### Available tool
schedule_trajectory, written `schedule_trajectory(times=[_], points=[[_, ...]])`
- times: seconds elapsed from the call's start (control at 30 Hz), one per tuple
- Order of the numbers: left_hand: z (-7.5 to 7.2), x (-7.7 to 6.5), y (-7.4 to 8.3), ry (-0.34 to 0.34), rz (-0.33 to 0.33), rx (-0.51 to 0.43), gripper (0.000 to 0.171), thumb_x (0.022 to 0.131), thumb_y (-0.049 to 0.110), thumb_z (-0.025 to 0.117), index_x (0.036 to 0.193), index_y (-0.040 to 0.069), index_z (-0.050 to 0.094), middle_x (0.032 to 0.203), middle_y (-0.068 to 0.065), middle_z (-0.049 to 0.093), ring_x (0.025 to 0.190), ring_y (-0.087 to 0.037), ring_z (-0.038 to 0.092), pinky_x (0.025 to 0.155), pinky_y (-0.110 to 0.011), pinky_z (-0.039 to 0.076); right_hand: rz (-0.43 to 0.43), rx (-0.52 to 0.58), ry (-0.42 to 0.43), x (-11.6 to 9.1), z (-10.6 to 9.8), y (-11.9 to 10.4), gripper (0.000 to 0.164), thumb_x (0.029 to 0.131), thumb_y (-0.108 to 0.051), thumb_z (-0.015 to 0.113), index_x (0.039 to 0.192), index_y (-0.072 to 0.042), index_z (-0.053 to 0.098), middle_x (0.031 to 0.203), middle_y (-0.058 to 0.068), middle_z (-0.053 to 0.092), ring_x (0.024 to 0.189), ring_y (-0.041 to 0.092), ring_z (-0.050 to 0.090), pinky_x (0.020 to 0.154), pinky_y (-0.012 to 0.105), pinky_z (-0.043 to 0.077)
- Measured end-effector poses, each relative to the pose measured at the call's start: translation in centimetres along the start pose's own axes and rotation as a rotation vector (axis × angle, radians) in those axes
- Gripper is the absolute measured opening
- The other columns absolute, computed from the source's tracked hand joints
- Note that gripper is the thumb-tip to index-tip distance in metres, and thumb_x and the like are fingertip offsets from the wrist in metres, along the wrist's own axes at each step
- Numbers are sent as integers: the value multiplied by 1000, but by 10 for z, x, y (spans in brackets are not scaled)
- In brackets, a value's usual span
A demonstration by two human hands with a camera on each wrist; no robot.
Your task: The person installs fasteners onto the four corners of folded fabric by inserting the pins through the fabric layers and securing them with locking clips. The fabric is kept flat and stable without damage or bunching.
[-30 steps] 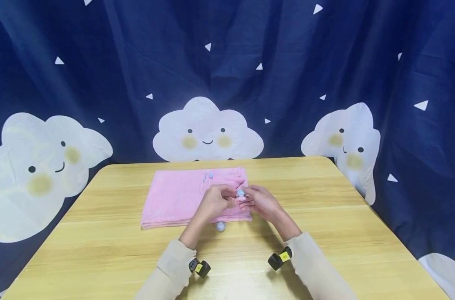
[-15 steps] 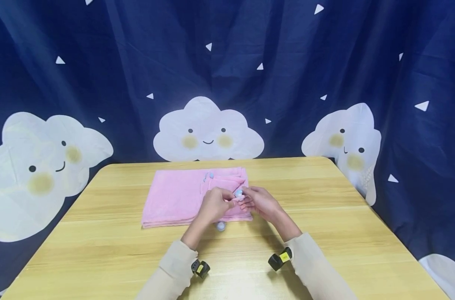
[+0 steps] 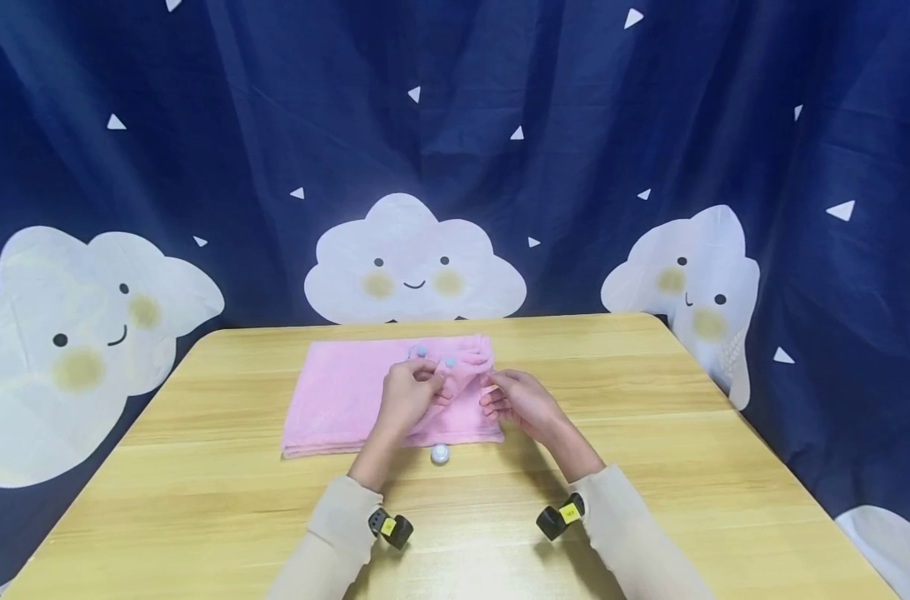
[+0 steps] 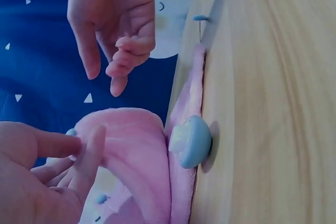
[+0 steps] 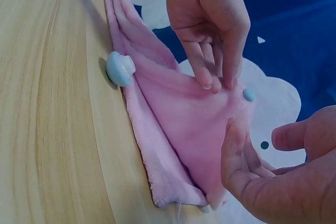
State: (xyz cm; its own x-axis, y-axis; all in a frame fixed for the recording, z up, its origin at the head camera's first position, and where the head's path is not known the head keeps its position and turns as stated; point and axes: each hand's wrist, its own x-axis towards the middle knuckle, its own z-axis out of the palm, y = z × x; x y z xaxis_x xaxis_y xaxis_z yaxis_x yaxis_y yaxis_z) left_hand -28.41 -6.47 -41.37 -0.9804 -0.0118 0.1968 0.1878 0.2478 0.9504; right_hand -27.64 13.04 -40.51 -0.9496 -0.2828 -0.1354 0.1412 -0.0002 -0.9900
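Left hand point(image 3: 410, 390) pinches flap point(image 5: 189, 119) of pink cloth point(image 3: 342, 392) near far edge of tabletop point(image 3: 575, 350); right hand point(image 3: 521, 402) empty, fingers loosely parted, so one-sided hold could let flap slump.

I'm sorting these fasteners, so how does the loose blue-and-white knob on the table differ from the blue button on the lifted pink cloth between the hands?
The knob rests on the table by the near edge of the pink cloth; the button sits on a lifted part of that cloth. The knob shows a white part too, the button only blue. In the head view the knob looks larger than the button. Both are rounded.
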Motion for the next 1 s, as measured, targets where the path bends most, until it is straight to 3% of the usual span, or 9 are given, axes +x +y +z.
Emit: schedule_trajectory(times=[0.17,0.27,0.57,0.8,0.9,1.0], points=[[-5,4,-5,65,-79,-251,19,89,-6,63,107,-11,64,87,-20,71,66,-28,69,62,-36,59,17,-4,14,0,1,-2,26,104,-17,45,110,7,52,81,10,59,70,17,59,68,28,52],[-8,7,-8,98,-116,-334,24,88,-7,63,111,-12,63,92,-23,70,70,-30,69,65,-34,59,20,-9,24,-1,1,-2,27,103,-16,45,111,9,51,80,10,60,69,17,59,69,30,52],[-15,10,-9,90,-169,-201,35,90,3,63,123,-4,62,118,-15,64,91,-22,66,83,-28,54,22,-22,24,-2,1,-3,25,103,-16,47,108,7,54,79,10,60,69,17,59,69,29,52],[-16,10,-5,26,-233,-296,57,91,-1,59,145,2,41,146,-21,40,114,-24,56,91,-30,50,9,-24,-1,-1,0,-1,29,103,-13,44,115,14,50,81,9,59,70,16,58,70,30,51],[-16,10,-3,30,-233,-264,61,91,0,59,148,4,36,146,-19,40,119,-24,53,90,-32,51,11,-27,-1,-1,0,-1,31,103,-12,44,116,15,49,81,9,59,70,16,58,71,30,51],[-16,9,1,48,-208,-261,57,92,0,59,145,4,40,142,-18,46,115,-25,55,89,-34,52,10,-31,-1,-1,0,-1,30,103,-12,45,116,15,49,80,10,59,70,16,58,72,31,51]])
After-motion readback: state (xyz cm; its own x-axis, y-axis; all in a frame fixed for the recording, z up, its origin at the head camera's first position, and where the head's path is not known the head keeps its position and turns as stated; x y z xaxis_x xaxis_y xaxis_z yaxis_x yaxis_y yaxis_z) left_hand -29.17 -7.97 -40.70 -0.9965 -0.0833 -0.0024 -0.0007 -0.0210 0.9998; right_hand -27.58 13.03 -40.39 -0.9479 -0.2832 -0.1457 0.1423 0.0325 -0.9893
